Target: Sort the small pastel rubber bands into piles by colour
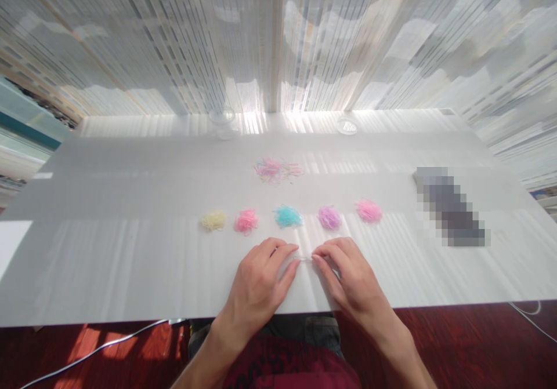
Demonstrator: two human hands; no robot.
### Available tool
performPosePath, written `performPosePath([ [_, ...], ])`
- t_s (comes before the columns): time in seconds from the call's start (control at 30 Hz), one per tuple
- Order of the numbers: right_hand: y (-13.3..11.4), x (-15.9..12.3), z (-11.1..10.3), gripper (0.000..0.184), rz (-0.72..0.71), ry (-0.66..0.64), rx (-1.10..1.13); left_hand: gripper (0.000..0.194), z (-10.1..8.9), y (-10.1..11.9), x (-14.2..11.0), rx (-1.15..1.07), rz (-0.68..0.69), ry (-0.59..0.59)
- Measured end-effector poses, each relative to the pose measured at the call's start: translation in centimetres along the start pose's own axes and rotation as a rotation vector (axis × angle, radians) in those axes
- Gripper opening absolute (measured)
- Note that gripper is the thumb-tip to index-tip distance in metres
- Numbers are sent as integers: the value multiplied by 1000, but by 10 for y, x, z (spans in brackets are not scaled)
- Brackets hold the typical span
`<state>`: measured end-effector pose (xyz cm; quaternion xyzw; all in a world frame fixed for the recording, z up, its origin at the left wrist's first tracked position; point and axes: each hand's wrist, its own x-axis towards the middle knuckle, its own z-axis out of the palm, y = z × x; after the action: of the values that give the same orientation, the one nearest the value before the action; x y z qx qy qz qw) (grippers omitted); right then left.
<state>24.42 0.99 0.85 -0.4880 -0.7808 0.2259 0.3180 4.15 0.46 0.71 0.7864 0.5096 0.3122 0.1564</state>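
Note:
My right hand (346, 270) has thumb and forefinger pinched together at one end of a thin pale strand (304, 258), just above the white table. Facing it, my left hand (265, 273) is curved, its thumb and forefinger slightly apart around the strand's other side. Beyond my hands lies a row of small piles of thin strands: a yellow pile (213, 221), a coral pink pile (246, 220), a turquoise pile (288, 215), a purple pile (329, 217) and a light pink pile (369, 210). Farther back is a loose mixed-colour pile (276, 170).
On the white table (130, 186), a clear round container (221, 116) stands at the back left and a clear round lid (347, 126) lies at the back right. A blurred-out dark object (450, 206) is at right. Striped curtains (270, 41) hang behind the far edge.

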Motion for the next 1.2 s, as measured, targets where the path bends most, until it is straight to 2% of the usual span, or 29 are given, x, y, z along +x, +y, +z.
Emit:
performPosePath([
  [0.1,-1,0,-1,11,7,20,48,19,-4,-1,0,-123,-41,10],
  [0.23,-8,5,-1,9,-22,41,76,10,-13,-2,-2,-214,-48,59],
  [0.5,-12,16,11,8,-60,-4,94,12,-29,-9,-7,-195,-35,132],
  [0.87,-14,28,13,9,-95,-10,123,10,-31,-19,-8,-163,-73,149],
  [1.2,-16,30,13,11,-128,-5,137,12,-31,-17,-8,-171,-42,164],
])
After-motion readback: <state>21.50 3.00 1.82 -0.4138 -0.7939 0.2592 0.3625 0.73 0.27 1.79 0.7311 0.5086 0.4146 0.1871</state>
